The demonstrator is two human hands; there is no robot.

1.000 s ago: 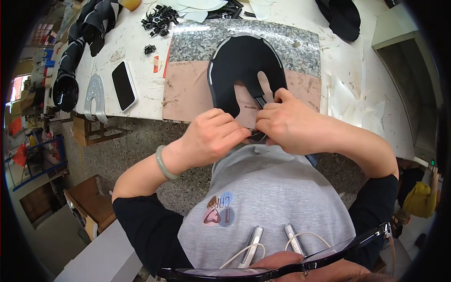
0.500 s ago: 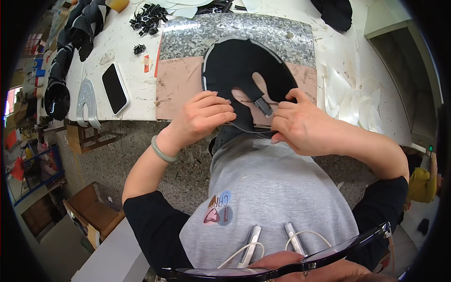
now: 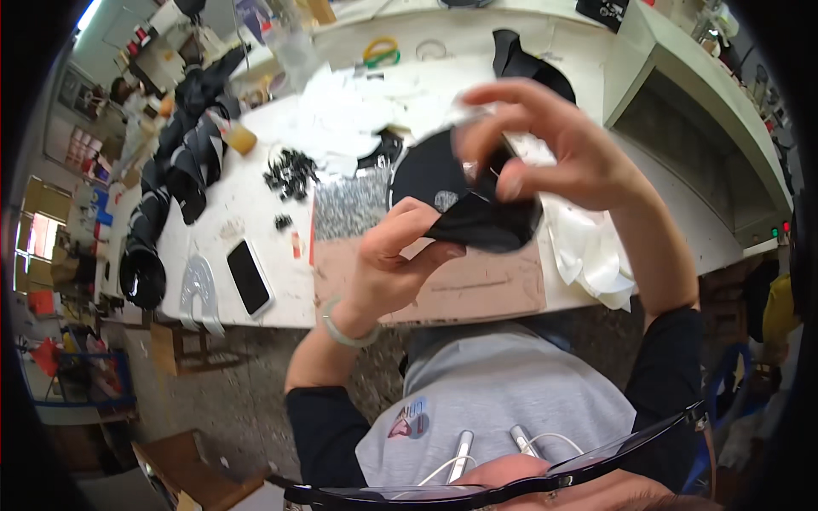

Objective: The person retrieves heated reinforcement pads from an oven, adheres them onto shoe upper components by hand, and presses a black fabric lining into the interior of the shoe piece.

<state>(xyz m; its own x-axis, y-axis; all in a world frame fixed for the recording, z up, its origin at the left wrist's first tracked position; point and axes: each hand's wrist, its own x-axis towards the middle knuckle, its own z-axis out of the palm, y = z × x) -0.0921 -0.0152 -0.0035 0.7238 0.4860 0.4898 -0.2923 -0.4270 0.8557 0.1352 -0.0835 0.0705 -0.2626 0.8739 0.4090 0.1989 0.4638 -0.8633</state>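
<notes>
A black shoe upper (image 3: 426, 175) with a pale edge strip and a small light emblem is raised above the work board, folded over and tilted. My left hand (image 3: 396, 264) pinches its near edge between thumb and fingers. Over the upper's right side is my right hand (image 3: 545, 140), thumb and fingers apart and blurred by motion. Whether its fingertips touch the upper I cannot tell. Beneath lies the board, with a bare pinkish near part (image 3: 460, 294) and a mottled grey far part (image 3: 345, 209).
At the left lie a phone (image 3: 248, 277), a silver horseshoe-shaped template (image 3: 198, 289) and a long row of black uppers (image 3: 143, 277). Small black clips (image 3: 290, 173) are heaped beyond the board. White sheets (image 3: 588, 255) lie right, near a raised cabinet (image 3: 652, 72).
The shoe upper has come up off the board and folded. My right hand has left its near edge, rising and moving away from me. The view now takes in more of the far table.
</notes>
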